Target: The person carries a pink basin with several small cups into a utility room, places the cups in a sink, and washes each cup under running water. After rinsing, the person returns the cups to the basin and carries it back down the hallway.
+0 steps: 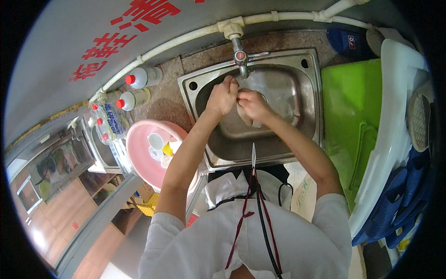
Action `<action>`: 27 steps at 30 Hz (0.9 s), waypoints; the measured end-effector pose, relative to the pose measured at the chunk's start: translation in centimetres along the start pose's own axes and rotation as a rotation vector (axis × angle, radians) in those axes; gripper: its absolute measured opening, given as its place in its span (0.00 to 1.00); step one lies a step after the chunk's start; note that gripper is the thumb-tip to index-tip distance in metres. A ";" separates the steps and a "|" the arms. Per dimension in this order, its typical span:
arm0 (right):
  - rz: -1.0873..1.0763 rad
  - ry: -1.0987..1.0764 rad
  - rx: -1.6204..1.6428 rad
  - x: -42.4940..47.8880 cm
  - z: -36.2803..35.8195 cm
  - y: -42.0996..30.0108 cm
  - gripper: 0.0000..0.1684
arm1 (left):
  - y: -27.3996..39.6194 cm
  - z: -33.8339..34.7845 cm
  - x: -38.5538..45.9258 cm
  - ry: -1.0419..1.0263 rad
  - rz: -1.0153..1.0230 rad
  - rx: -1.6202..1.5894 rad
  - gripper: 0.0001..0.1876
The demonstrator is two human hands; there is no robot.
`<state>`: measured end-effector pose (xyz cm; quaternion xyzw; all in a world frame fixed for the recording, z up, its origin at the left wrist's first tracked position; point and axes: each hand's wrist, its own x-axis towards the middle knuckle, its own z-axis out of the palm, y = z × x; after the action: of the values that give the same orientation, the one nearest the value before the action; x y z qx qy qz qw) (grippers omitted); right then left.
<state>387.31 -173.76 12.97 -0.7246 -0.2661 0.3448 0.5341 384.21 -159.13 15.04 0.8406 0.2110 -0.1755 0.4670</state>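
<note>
Both hands are close together over a stainless steel sink [278, 143], just below the metal faucet [241, 57]. My left hand [224, 94] is closed, its fingers up near the spout; whether it holds part of the cloth is hidden. My right hand [254, 104] grips a beige cloth-like item [244, 115], which hangs down from between the hands into the basin. Something whitish shows beneath my right hand, too hidden to name. Below the sink's front edge, a pointed pale object hangs by red and black cords over my white shirt.
Left of the sink stand a pink plastic basin [139, 164] with small cups and several red-capped bottles [141, 77]. A green tub [352, 90], a white plastic rack [376, 139] and blue slippers [386, 205] are at the right. A pipe [184, 35] runs along the wall.
</note>
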 end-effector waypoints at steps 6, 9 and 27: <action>0.321 0.349 0.376 -0.8 -2.5 1.6 0.17 | 1.4 1.6 1.1 -0.085 -0.270 -0.636 0.21; 0.463 0.549 0.917 -3.1 -4.8 2.6 0.12 | 1.4 2.1 2.5 -0.212 -0.262 -1.006 0.21; 0.333 0.347 0.577 4.2 -0.9 0.9 0.13 | -0.5 -1.0 -1.8 -0.318 -0.288 -1.455 0.24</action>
<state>390.65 -171.41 11.40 -0.6254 0.0580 0.3600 0.6899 382.53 -158.41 16.10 0.2495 0.3112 -0.1704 0.9010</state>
